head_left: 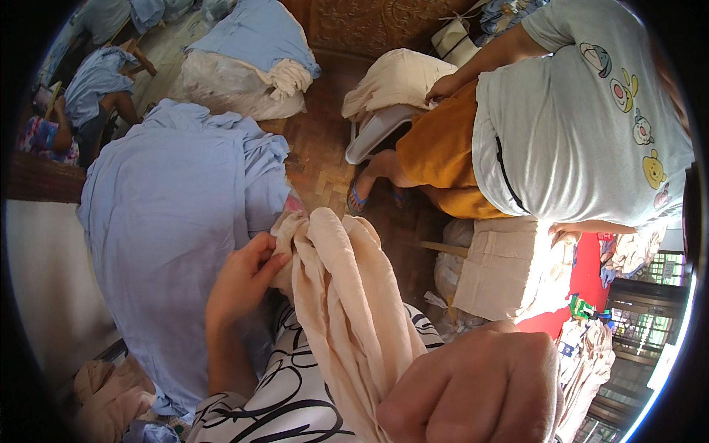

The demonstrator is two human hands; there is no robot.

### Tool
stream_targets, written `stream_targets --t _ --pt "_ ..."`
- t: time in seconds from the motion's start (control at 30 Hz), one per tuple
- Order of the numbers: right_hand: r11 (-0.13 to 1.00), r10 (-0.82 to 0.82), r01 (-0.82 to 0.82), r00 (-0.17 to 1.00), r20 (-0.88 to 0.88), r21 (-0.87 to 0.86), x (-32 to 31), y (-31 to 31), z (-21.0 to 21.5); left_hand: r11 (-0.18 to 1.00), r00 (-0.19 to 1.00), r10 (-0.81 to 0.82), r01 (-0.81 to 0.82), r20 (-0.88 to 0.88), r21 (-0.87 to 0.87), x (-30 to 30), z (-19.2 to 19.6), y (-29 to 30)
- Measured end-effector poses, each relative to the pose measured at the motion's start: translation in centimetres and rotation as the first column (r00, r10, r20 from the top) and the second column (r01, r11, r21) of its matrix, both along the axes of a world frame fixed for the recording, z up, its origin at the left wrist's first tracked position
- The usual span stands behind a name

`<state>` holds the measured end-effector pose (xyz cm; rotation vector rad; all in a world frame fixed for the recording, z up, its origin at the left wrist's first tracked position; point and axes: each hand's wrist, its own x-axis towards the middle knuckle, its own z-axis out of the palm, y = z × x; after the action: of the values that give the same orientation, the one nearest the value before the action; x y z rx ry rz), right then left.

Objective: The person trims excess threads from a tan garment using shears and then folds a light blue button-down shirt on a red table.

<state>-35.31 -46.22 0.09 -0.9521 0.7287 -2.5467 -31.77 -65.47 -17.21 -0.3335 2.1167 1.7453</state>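
Observation:
A length of beige cloth (347, 295) stretches in loose folds across my lap, from the middle of the view down to the lower right. My left hand (247, 277) pinches its gathered far end between thumb and fingers. Close to the camera, my right hand (480, 387) is curled into a fist around the near end; the fingertips are hidden. A large pile of light blue cloth (170, 199) lies just left of my left hand. Under the beige cloth shows my white garment with black curved lines (295, 369).
At the right a person (576, 140) bends over, one hand on beige cloth on a plastic chair (380, 133), the other by a beige cloth panel (495, 266). A blue-topped bundle (251, 44) sits at the back. Another person (59, 133) sits far left. Beige cloth (111, 391) lies lower left.

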Motion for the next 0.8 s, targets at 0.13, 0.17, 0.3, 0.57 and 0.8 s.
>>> stream_targets --t 0.13,0.17,0.3,0.57,0.8 --pt "0.999 -0.045 0.045 0.999 0.020 0.001 0.9 -0.3 -0.6 1.000 1.000 -0.004 0.004 0.007 0.004 -0.1 0.2 0.0" --pt "0.999 -0.043 0.043 0.999 0.002 -0.006 0.8 -0.3 -0.8 1.000 1.000 -0.009 0.009 0.007 -0.004 -0.2 0.3 0.1" --pt "0.999 0.029 -0.032 0.993 -0.112 -0.028 -0.5 0.0 -1.3 1.000 1.000 -0.016 0.016 -0.001 0.010 -0.4 0.4 0.3" --pt "0.975 0.224 -0.223 0.972 -0.071 0.023 -1.9 1.1 -2.0 1.000 1.000 -0.007 0.007 -0.001 -0.019 -0.1 0.0 0.1" --pt "0.962 0.227 -0.225 0.974 0.001 0.155 -1.2 2.3 -1.1 0.994 0.999 -0.051 0.050 -0.002 -0.097 -0.1 0.1 0.2"
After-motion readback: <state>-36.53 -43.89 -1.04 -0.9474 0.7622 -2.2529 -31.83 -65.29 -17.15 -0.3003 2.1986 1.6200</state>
